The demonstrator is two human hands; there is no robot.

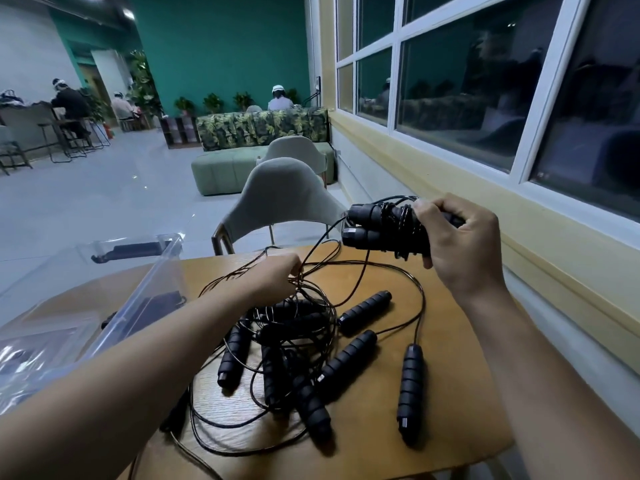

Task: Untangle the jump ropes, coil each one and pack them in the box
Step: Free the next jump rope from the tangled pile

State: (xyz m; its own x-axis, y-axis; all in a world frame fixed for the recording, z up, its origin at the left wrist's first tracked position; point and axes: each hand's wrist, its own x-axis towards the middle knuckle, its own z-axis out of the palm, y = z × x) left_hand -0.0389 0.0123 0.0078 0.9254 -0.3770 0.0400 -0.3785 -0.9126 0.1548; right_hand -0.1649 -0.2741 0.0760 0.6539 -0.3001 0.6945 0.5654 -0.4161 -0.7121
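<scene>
Two foam-ribbed handles point(377, 227), cord-wrapped, are clenched in the right hand point(462, 244) above the wooden table point(453, 344); the left hand point(277, 276) pinches thin cord point(423, 303) over the tangle point(294, 341). Cord likely light, springy: hold handles.

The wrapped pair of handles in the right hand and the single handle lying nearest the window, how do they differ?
The wrapped pair is held up off the table in the right hand; the single handle lies flat on it. The wrapped pair has cord wound round it; the single handle is bare, its cord trailing away. Both are black with ribbed grips.
</scene>
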